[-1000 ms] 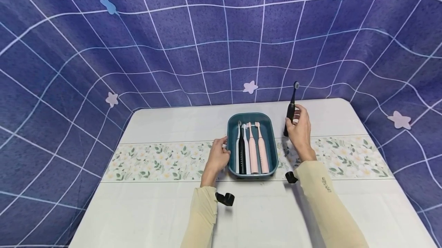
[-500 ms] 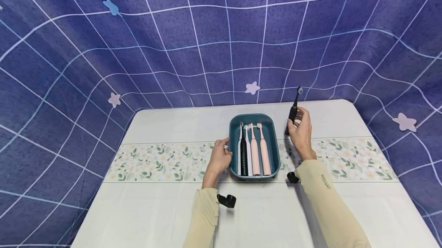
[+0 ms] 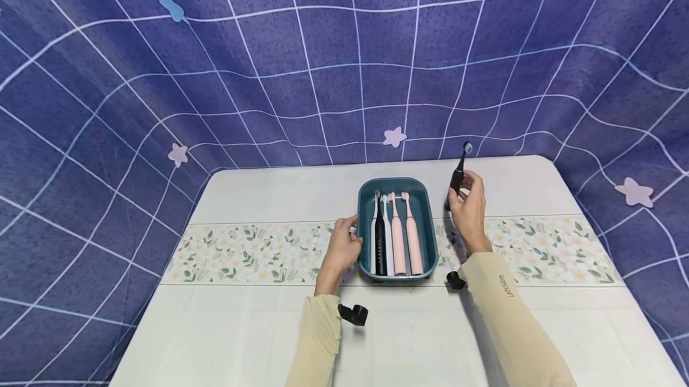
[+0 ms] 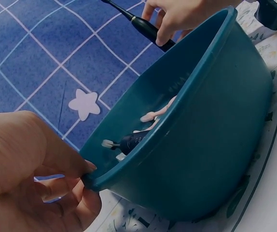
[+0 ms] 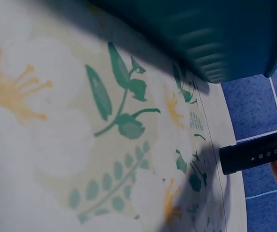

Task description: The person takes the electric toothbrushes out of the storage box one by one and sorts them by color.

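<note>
A teal plastic bin (image 3: 396, 279) stands on the table, with several electric toothbrushes lying side by side in it: a black one (image 3: 380, 246), two pink ones and white ones. My left hand (image 3: 343, 247) pinches the bin's left rim between thumb and fingers, clearer in the left wrist view, where the bin (image 4: 211, 125) fills the middle. To the right of the bin, my right hand (image 3: 469, 210) grips another black electric toothbrush (image 3: 457, 179) by its handle, brush head up. In the right wrist view, the handle's base (image 5: 247, 154) shows a row of small marks.
The white table cover (image 3: 258, 327) has a floral band (image 3: 242, 252) across it. A blue-purple curtain (image 3: 269, 100) with a grid and stars hangs behind the table's far edge. Black cameras are strapped at both wrists, the left one (image 3: 353, 314) near the bin's front.
The toothbrush in my right hand has come down a little, its head leaning slightly more to the right. My left hand keeps hold of the bin's rim. The head view has shifted slightly.
</note>
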A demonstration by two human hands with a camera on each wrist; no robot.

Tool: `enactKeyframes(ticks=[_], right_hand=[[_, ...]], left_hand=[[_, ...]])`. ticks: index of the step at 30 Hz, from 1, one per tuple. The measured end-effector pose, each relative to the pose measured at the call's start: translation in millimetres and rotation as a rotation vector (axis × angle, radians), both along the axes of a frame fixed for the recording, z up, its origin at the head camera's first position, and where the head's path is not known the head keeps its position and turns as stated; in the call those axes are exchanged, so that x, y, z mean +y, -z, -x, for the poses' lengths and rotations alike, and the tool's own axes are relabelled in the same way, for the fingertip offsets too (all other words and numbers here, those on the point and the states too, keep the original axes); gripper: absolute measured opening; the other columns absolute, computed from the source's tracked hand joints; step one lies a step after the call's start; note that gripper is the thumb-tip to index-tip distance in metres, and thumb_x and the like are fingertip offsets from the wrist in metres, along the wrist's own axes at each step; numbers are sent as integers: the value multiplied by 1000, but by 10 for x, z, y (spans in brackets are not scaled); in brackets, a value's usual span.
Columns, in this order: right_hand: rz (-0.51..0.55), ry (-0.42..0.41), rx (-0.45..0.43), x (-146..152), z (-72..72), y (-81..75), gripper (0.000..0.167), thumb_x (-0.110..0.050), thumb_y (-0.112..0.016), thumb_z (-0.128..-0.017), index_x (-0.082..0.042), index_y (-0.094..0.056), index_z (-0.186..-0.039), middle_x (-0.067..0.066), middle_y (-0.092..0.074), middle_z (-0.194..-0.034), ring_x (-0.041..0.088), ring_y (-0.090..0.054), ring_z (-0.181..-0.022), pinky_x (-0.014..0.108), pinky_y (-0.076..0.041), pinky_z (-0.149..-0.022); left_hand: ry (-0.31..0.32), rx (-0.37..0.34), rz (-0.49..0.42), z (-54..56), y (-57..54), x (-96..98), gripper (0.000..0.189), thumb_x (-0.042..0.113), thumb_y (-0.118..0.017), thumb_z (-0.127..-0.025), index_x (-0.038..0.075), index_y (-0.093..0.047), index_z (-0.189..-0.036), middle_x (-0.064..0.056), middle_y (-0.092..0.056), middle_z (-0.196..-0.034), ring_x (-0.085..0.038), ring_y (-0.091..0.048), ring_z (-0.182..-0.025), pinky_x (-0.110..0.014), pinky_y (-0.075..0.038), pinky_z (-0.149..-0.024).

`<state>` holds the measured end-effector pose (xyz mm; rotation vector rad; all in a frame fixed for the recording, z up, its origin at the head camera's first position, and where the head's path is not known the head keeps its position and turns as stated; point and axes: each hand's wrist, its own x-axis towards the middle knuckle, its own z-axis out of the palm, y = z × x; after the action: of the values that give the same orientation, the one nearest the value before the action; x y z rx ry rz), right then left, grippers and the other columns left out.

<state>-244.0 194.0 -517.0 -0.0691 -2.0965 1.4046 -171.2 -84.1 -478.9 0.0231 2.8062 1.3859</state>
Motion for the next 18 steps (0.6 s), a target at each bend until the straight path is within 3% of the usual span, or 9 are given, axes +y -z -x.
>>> enactKeyframes(ticks=[18], right_hand=[[7, 12, 34, -25, -44, 83, 47, 6, -60, -85, 4, -44, -129, 24, -51, -116, 30, -55, -108, 40, -51, -88]], left_hand=[[7, 24, -3, 2, 6, 0, 50, -7, -51, -85, -3, -49, -136, -15, -53, -116, -21, -52, -85, -38, -44, -85]])
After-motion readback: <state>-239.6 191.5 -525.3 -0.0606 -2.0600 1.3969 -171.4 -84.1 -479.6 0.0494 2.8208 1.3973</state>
